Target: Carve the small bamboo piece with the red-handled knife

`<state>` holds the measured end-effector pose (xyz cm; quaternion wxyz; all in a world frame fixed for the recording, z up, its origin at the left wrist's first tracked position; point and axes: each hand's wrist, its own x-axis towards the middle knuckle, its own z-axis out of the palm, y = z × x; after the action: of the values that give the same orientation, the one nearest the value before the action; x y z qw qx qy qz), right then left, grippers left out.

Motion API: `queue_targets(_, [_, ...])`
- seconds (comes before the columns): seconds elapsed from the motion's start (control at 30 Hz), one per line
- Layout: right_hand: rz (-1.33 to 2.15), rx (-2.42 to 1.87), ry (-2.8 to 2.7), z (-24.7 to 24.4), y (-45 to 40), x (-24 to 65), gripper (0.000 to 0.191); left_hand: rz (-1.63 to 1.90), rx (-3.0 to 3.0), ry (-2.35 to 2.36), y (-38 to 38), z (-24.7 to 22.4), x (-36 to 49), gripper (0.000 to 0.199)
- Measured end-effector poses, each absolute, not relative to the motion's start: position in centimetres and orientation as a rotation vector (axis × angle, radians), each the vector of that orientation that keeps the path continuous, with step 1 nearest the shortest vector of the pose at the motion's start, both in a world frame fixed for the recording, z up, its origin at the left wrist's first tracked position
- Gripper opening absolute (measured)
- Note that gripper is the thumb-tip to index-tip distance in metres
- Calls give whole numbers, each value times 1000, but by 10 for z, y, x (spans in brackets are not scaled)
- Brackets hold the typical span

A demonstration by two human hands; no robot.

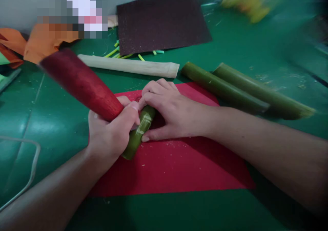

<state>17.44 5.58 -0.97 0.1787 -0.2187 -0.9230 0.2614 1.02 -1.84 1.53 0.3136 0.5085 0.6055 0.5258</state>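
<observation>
My left hand is wrapped around a thick, dark red, wooden-looking handle that tilts up to the left. A small pale edge shows by the left thumb; the tool's working end is mostly hidden. Beneath it a short green bamboo piece lies slanted, with pale scrape marks across its skin. My right hand holds this bamboo from the far right side, fingers over its upper end and thumb against its near side. Both hands rest above a red sheet sprinkled with tiny shavings.
Behind the hands lie a pale peeled bamboo length and two green bamboo lengths. Farther back are a dark brown sheet, thin yellow-green strips, orange paper and a blurred yellow object. A bent wire is at left.
</observation>
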Motion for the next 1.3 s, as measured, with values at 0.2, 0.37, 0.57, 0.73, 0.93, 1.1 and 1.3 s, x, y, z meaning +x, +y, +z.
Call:
queue_targets(0.2, [717, -610, -2621, -12, 57, 174, 60, 1462, 1299, 1558, -14, 6, 11, 31])
queue_targets(0.37, [710, -603, -2617, -11, 58, 174, 61, 1427, 1277, 1522, -13, 4, 11, 29])
queue_targets(0.57, [728, -616, -2620, -10, 58, 173, 62, 1424, 1287, 1545, -14, 5, 10, 31])
queue_targets(0.73, [729, -633, -2632, -10, 58, 173, 59, 1421, 1263, 1570, -14, 5, 11, 30])
queue_targets(0.93, [743, -650, -2640, -9, 58, 172, 61, 1411, 1291, 1603, -16, 6, 10, 30])
queue_targets(1.1, [727, -651, -2621, -10, 58, 174, 58, 1404, 1379, 1594, -16, 8, 8, 39])
queue_targets(1.3, [724, -639, -2600, -11, 57, 175, 55, 1377, 1389, 1576, -16, 9, 8, 41])
